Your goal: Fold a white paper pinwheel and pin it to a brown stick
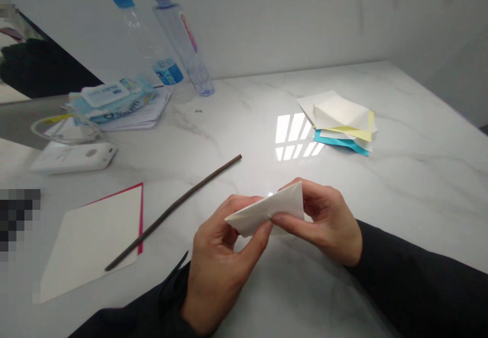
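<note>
Nearest the camera, the left hand [217,256] comes up from a dark sleeve and pinches the near edge of a folded white paper [267,211] between thumb and curled fingers. The right hand [328,226] meets it from the other side, its thumb laid along the lower edge and its fingers wrapped behind the taller corner, so both hands are closed on the same piece. The paper is held just above the marble table [400,185], not resting on it, and looks like a flat, roughly triangular packet with its point towards the left.

As I judge it, a crease is being pressed here. It would go best with the layers kept flush at the corner where the thumbs meet, and with the pinch run along the edge rather than squeezed at one spot.

To the left lies a white sheet with a red edge [95,236], and a thin dark stick [171,211] rests partly across its corner. Farther off on the right sits a loose stack of coloured papers [343,122]. On the far left are a white device [72,157] and a pack of wipes [114,99], with two clear plastic bottles [152,43] behind, near the wall
</note>
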`<control>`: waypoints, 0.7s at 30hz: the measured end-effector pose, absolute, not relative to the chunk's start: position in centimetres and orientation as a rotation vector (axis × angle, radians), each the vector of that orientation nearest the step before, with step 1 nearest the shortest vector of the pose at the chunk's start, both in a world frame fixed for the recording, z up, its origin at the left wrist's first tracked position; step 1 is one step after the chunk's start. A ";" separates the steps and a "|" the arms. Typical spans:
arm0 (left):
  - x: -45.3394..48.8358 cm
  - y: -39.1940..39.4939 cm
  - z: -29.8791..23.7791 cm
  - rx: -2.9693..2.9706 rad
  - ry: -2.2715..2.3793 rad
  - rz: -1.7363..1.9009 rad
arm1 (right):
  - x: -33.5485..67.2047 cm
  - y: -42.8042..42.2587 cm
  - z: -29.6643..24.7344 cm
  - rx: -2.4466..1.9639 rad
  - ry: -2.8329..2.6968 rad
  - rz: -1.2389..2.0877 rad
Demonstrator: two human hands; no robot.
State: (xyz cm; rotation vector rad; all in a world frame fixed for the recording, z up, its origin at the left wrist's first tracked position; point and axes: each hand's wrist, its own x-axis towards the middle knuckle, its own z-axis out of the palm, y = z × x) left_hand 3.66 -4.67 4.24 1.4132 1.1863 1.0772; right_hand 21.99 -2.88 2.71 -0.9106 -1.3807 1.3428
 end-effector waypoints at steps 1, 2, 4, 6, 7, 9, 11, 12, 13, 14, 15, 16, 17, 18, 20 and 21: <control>3.6 -4.7 4.2 1.423 1.188 1.077 | 22.0 -2.9 2.7 -0.910 -1.375 1.350; 3.6 -4.7 4.2 1.438 1.192 1.085 | 22.0 -2.8 2.6 -0.911 -1.372 1.353; 3.6 -4.7 4.3 1.476 1.195 1.113 | 22.0 -2.8 2.5 -0.910 -1.370 1.352; 3.6 -4.7 4.5 1.499 1.203 1.124 | 22.0 -2.7 2.5 -0.901 -1.372 1.345; 3.6 -4.7 4.5 1.499 1.208 1.117 | 22.0 -2.7 2.6 -0.900 -1.374 1.344; 3.6 -4.7 4.6 1.476 1.213 1.096 | 22.0 -2.8 2.6 -0.906 -1.373 1.346; 3.6 -4.7 4.6 1.442 1.208 1.090 | 22.0 -2.8 2.8 -0.916 -1.371 1.355; 3.6 -4.7 4.5 1.427 1.200 1.093 | 22.0 -2.8 2.8 -0.918 -1.366 1.362; 3.6 -4.7 4.4 1.413 1.192 1.095 | 22.0 -2.8 2.8 -0.917 -1.360 1.372; 3.5 -4.7 4.4 1.395 1.188 1.095 | 22.0 -2.8 2.8 -0.912 -1.352 1.384; 3.5 -4.7 4.3 1.372 1.184 1.094 | 22.0 -2.8 2.8 -0.905 -1.345 1.399; 3.5 -4.6 4.2 1.346 1.178 1.093 | 22.0 -2.8 2.8 -0.899 -1.338 1.416; 3.5 -4.6 4.2 1.319 1.175 1.090 | 21.9 -2.8 2.7 -0.893 -1.333 1.433; 3.5 -4.5 4.2 1.292 1.174 1.084 | 21.9 -2.8 2.5 -0.889 -1.328 1.445; 3.5 -4.3 4.2 1.250 1.179 1.060 | 21.8 -2.8 2.2 -0.896 -1.313 1.417; 3.6 -4.2 4.3 1.233 1.186 1.046 | 21.8 -2.8 2.0 -0.913 -1.306 1.374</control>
